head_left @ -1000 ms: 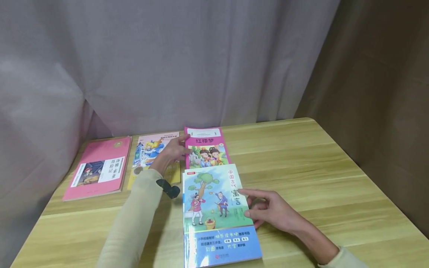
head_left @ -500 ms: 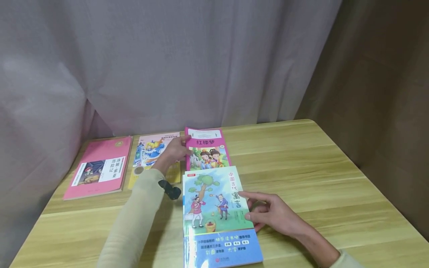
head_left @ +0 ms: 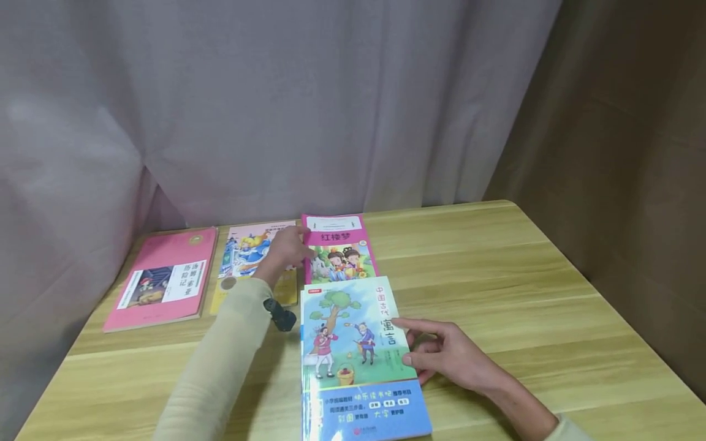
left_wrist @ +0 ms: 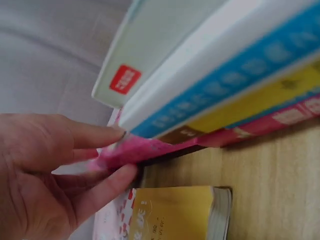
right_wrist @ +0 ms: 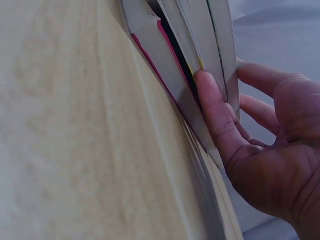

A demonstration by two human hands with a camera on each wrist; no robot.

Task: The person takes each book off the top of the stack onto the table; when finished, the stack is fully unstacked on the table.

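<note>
A stack of paperback books [head_left: 358,401] lies near the front middle of the table, topped by a green and blue picture cover. Just behind it is a magenta book [head_left: 344,236] with two cartoon figures, its near edge hidden by the stack. My left hand [head_left: 284,250] pinches the magenta book's left edge, thumb and fingers either side in the left wrist view. My right hand [head_left: 455,355] holds the stack by its right edge. One fingertip is on the top cover, and in the right wrist view another finger [right_wrist: 215,102] lies against the page edges lower down.
A pink and yellow book [head_left: 242,251] lies under my left wrist. Farther left is a larger pink book [head_left: 184,245]. Grey curtain [head_left: 309,104] hangs behind the wooden table [head_left: 496,275], and a brown cloth [head_left: 623,171] hangs on the right.
</note>
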